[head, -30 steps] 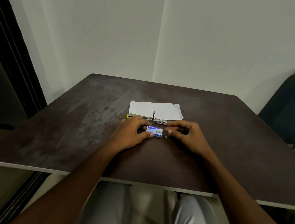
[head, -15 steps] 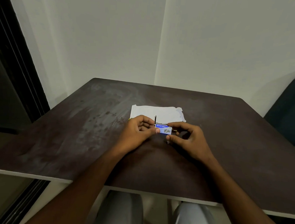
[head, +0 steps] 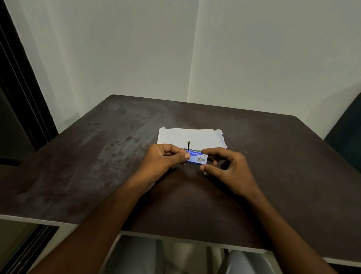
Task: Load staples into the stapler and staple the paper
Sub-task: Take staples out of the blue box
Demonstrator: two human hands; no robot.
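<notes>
The staple box point(head: 197, 157), flat on the table point(head: 298, 162) a second ago, is now lifted and pinched between the left hand point(head: 164, 160) and right hand point(head: 225, 170) (likely about to be opened). Just beyond the fingertips lie the paper point(head: 188, 136) and the mostly hidden stapler point(head: 192, 149), still unloaded.

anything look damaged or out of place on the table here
The paper has a ragged, torn right edge with bits missing near its far corner. A tiny pale scrap, possibly a loose staple piece, lies on the table under the right hand. Otherwise nothing stands out; both hands hold the blue staple box.
</notes>
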